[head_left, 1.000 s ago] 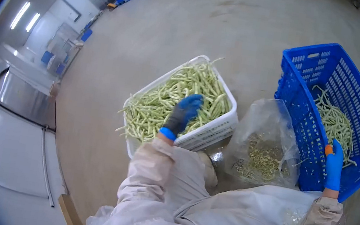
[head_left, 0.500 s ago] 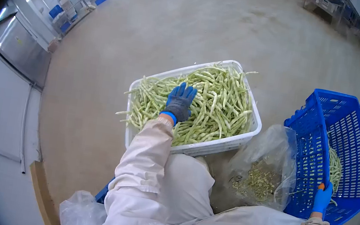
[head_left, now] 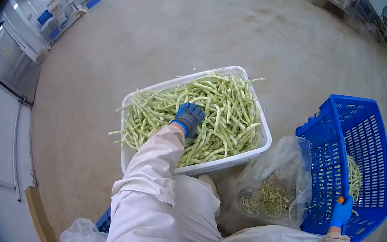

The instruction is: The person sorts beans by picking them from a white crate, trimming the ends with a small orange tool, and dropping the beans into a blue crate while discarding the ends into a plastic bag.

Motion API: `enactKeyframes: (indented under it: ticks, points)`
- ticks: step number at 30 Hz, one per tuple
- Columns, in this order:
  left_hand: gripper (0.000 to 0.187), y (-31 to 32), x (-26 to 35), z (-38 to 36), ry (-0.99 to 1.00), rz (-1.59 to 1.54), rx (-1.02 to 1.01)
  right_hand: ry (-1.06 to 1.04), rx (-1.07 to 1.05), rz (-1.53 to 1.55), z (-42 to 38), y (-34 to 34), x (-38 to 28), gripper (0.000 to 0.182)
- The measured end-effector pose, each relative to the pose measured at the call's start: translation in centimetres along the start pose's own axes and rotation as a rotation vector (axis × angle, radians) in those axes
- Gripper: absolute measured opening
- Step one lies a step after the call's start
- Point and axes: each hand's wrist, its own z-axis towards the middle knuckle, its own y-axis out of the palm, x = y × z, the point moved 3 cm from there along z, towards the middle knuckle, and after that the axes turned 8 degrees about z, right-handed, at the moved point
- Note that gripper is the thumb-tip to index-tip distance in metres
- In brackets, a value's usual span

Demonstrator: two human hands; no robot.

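My left hand (head_left: pixel 188 119), in a grey and blue glove, presses down into the heap of long pale green beans (head_left: pixel 227 111), its fingers curled in among the pods. The beans fill a white plastic crate (head_left: pixel 264 140) in front of my knees. On my right, a blue perforated crate (head_left: pixel 382 164) stands tilted with a small pile of beans (head_left: pixel 353 177) inside. My right hand (head_left: pixel 341 212), in a blue glove, grips its near rim. A small orange piece (head_left: pixel 340 199) shows at that hand's fingers.
A clear plastic bag (head_left: pixel 274 183) holding bean trimmings stands between the two crates. Another clear bag (head_left: pixel 82 237) lies at lower left, beside a wooden board (head_left: pixel 41 218) by the white wall. Carts and racks line the far edges of the concrete floor.
My left hand has gone from lying flat with fingers stretched over the beans to curling into them. The right hand keeps its hold on the blue crate; the view has shifted slightly.
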Motion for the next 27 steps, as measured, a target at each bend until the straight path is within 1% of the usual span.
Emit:
enactKeyframes:
  ticks: [1,3,4,6,7,8,10,11,12,14,15,16,18,19,20,22,23,24,26,27]
  points:
    - [0.061,0.0,0.0,0.0,0.003,0.002,0.0,-0.02,0.023,-0.002,0.1,0.2,0.2,0.024]
    - [0.051,0.1,-0.3,0.2,-0.008,-0.015,-0.165,-0.032,0.051,0.003,0.2,0.4,0.6,0.023]
    - [0.051,-0.2,-0.7,0.2,-0.003,-0.009,-0.163,-0.068,0.064,0.018,0.2,0.3,0.5,0.023]
    - [0.042,-1.0,-2.5,-1.0,-0.053,-0.271,-0.041,-0.102,0.07,0.033,0.1,0.4,1.0,0.023]
    - [0.034,-0.6,-3.7,-1.4,0.005,-0.312,0.085,-0.093,0.053,0.026,0.3,0.6,1.5,0.023]
    - [0.034,-1.0,-4.7,-1.8,0.003,-0.303,0.082,-0.085,0.038,0.023,0.4,0.9,1.6,0.024]
    - [0.03,-2.7,-6.6,-2.6,-0.126,-0.593,0.166,-0.062,0.037,0.02,0.5,0.8,1.4,0.024]
    - [0.026,-4.1,-7.1,-3.2,-0.089,-0.574,0.306,-0.043,0.037,0.006,0.5,0.8,1.2,0.024]
    - [0.024,-5.2,-7.7,-3.6,-0.122,-0.626,0.351,-0.041,0.032,0.018,0.5,1.0,1.2,0.024]
    - [0.028,-7.2,-8.8,-3.9,-0.21,-0.57,0.241,-0.089,0.058,-0.045,0.4,0.6,0.6,0.024]
    - [0.028,-8.7,-9.1,-4.4,-0.239,-0.497,0.256,-0.055,0.03,-0.063,0.1,0.2,0.0,0.023]
    - [0.028,-9.3,-9.6,-4.5,-0.24,-0.488,0.26,-0.054,0.032,-0.053,0.1,0.4,0.3,0.023]
    - [0.028,-10.6,-10.4,-4.2,-0.234,-0.425,0.269,-0.09,0.033,0.039,0.5,0.8,1.3,0.024]
    - [0.025,-11.6,-10.5,-4.5,-0.365,-0.544,0.293,-0.081,0.041,0.048,0.4,0.7,1.2,0.024]
    - [0.025,-11.9,-10.7,-4.3,-0.356,-0.535,0.298,-0.08,0.041,0.021,0.4,0.7,1.0,0.026]
    - [0.02,-12.6,-11.6,-4.5,-0.482,-0.801,0.388,-0.079,0.041,0.0,0.2,0.6,1.2,0.027]
    - [0.018,-13.5,-11.7,-4.7,-0.456,-1.002,0.401,-0.095,0.051,0.023,0.3,0.9,1.3,0.029]
    - [0.018,-14.1,-12.1,-4.5,-0.449,-0.992,0.405,-0.109,0.058,0.043,0.3,1.1,1.6,0.032]
    - [0.015,-15.0,-12.4,-4.5,-0.452,-0.878,0.447,-0.115,0.07,0.016,0.5,1.6,2.5,0.034]
    - [0.015,-15.2,-12.6,-4.7,-0.494,-1.09,0.425,-0.123,0.082,-0.011,0.6,1.9,2.7,0.036]
